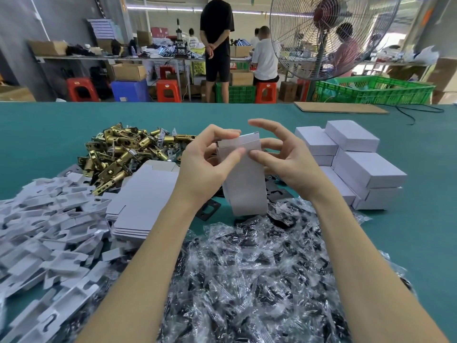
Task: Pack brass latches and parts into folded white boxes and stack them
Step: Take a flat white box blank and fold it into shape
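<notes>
Item held: one white box [243, 174], upright and tilted slightly, raised above the teal table [49, 134], its top flap standing open; contents cannot be made out from this angle. Left hand [206, 167]: fingers curled round the box's upper left edge, thumb pressed on its front face. Right hand [284, 159]: thumb tip on the box front near the left thumb, middle fingers behind the box's right side, index finger raised and free. Left of the hands: a heap of brass latches [118, 154], loose on the table, in no container. Just in front of that heap: a stack of flat unfolded box blanks [141, 206]. Far left: a spread pile of white card inserts [47, 233], loose. Under and before the forearms: a mass of small clear plastic bags [247, 273] holding dark parts, too small to identify. Beneath the held box: flat black plates [210, 209] lying on the table. Right of the hands: closed white boxes [356, 164] stacked in several layers, lids shut, contents hidden. Far edge of the table: a cardboard sheet [338, 107]; behind it a green crate [376, 92] and a standing fan [329, 35].
</notes>
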### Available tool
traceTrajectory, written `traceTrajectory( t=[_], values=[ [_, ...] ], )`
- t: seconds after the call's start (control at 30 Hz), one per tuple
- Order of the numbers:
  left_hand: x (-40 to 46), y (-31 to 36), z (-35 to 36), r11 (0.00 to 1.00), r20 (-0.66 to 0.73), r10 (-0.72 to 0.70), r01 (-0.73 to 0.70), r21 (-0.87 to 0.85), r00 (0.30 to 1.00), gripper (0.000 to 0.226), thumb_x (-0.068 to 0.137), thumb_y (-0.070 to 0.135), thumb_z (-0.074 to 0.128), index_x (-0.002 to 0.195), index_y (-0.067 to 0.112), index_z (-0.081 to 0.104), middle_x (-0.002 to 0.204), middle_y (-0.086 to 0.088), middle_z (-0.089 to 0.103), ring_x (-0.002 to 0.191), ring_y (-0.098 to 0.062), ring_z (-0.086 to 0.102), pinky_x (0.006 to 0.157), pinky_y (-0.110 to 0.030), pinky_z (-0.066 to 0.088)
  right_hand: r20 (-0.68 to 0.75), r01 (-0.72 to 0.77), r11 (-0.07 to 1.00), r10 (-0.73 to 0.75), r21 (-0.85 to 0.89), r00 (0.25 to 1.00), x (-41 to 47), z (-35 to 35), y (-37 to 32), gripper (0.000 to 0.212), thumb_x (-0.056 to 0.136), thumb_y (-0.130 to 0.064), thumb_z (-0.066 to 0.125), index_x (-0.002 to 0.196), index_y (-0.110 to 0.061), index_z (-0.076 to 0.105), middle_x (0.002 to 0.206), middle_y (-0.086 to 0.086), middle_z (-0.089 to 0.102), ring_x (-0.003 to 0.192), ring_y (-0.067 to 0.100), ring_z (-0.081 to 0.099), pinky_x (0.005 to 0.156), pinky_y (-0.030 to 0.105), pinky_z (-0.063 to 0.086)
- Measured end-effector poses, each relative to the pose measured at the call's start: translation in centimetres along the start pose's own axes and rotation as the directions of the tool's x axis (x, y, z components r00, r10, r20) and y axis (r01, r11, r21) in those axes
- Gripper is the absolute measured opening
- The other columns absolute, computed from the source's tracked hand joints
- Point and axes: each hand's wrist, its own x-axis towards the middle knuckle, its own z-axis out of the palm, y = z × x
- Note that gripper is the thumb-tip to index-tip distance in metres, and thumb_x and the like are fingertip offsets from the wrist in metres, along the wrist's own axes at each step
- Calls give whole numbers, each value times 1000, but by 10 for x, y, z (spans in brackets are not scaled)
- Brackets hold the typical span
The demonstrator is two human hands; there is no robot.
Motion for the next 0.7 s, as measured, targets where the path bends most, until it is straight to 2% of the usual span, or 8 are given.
traceTrajectory(
  t=[0.2,0.4,0.57,0.7],
  values=[
    [-1,-9,2,999,-3,32,-32,37,999,11,92,6,73,102,9,69,116,7,74,114,-8,68,89,-31,59,9,-3,1000,3,-15,1000,0,0,0,28,99,-10,65,120,-28,69,117,0,72,105,33,72,84,57,61],
    [0,-4,3,999,-7,38,-38,22,999,7,92,6,72,94,13,70,112,3,75,109,-10,70,87,-28,58,-31,6,999,-7,-49,999,0,-1,-4,18,96,-11,69,107,-26,74,119,2,72,103,29,74,82,54,62],
    [1,-1,7,1000,-54,-17,16,-22,998,11,93,5,71,101,11,73,128,1,67,114,-5,66,88,-19,53,-79,15,998,-20,-65,997,-1,1,-10,17,95,-10,70,106,-23,74,113,1,73,97,30,75,80,59,61],
    [2,0,7,997,-84,-38,32,-70,996,13,90,3,74,96,14,75,115,-4,72,103,-10,71,86,-20,54,-101,19,995,-29,-98,994,-1,2,-10,16,96,-7,69,107,-18,73,114,4,73,95,31,75,81,58,61]
  ],
)
